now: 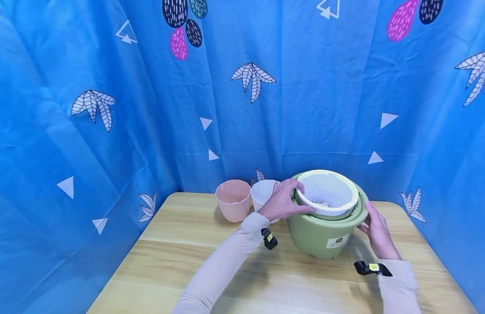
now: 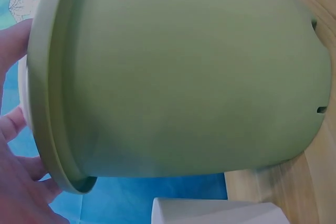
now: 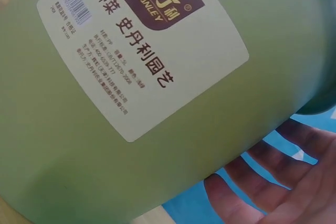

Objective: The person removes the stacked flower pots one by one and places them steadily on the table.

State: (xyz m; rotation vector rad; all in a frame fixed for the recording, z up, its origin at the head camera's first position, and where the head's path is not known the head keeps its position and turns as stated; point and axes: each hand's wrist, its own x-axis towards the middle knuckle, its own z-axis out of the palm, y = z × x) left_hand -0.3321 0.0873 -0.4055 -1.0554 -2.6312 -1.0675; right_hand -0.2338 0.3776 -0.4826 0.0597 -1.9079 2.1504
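Note:
A large green flower pot (image 1: 313, 237) with a printed label (image 3: 152, 51) stands at the right of the table. Nested in it is another green pot (image 1: 346, 215), and a white flower pot (image 1: 328, 189) sits innermost. My left hand (image 1: 283, 201) grips the white pot's near-left rim, fingers over the edge and thumb at the front. With my right hand (image 1: 377, 231) I hold the large green pot at its right side, under the rim. In the right wrist view, the right fingertips (image 3: 218, 182) touch the green wall.
A pink pot (image 1: 233, 209) and a second white pot (image 1: 259, 192) stand side by side left of the nested pots. The wooden table (image 1: 179, 253) ends at a blue patterned curtain (image 1: 250, 126) at the back and sides.

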